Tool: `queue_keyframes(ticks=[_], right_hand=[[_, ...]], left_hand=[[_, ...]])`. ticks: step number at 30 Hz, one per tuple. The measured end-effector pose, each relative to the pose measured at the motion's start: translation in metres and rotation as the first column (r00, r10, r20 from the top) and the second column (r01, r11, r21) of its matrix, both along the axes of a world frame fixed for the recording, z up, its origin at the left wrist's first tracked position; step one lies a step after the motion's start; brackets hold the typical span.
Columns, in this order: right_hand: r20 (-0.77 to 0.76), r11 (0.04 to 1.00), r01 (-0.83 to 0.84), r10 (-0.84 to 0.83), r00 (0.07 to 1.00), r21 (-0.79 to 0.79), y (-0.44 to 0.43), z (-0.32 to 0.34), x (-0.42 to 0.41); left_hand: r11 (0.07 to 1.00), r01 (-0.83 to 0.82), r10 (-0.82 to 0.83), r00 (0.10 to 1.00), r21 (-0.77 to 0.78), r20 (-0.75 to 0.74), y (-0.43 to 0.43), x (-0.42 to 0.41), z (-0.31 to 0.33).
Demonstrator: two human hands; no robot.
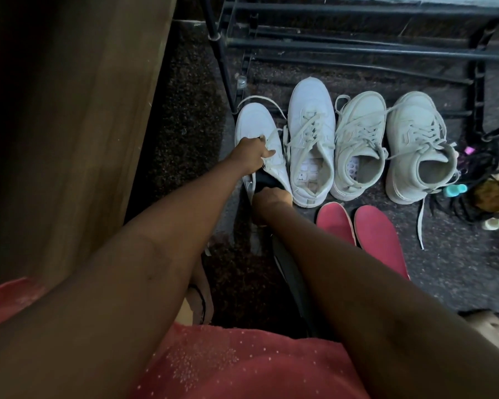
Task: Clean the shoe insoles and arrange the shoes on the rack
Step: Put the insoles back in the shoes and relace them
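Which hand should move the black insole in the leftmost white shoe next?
Right hand: it grips the black insole at the heel opening of the leftmost white sneaker; the left hand steadies that sneaker by its laces.

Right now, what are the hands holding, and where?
Left hand grips the leftmost white sneaker by its laces; right hand holds a dark insole at the sneaker's heel opening.

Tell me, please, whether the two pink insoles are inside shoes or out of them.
Out. Both pink insoles lie flat on the floor, side by side, by the heels of the white shoes.
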State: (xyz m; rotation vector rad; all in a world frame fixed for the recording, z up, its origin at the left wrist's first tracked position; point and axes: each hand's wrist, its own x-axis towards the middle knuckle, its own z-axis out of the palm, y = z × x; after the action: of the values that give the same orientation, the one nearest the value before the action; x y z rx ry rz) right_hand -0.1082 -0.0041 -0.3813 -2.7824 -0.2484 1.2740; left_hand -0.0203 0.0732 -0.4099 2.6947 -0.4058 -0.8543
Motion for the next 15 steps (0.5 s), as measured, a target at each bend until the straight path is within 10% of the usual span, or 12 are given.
queue_keyframes(ticks=[15], right_hand=[[-0.109,0.998,-0.057,0.058,0.992,0.012,-0.005,0.009,0.009]], left_hand=[[1.000,-0.019,0.019,1.000,0.016,0.017,-0.002,-0.003,-0.003]])
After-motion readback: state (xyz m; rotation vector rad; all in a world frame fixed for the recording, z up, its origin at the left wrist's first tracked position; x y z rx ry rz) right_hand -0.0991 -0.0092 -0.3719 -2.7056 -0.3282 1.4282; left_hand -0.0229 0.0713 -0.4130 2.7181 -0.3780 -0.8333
